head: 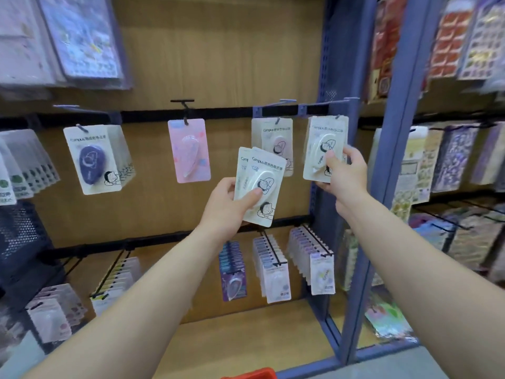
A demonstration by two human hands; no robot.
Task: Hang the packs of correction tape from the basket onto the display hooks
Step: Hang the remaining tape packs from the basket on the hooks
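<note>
Gripping packs (262,170), left hand (229,206), pack (322,143), right hand (346,175)

Two cream correction tape packs (262,170) fanned upright, another cream pack (319,138) tilted at rightmost hook (338,116)

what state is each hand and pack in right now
left hand, grips two packs
fanned packs, held in the left hand, not hung
right hand, grips one pack
right pack, held up by the right hand, hung or not: cannot tell
middle pack, hanging, partly hidden
pink pack, hanging
purple pack, hanging, tilted
basket, only a red rim shows
</note>
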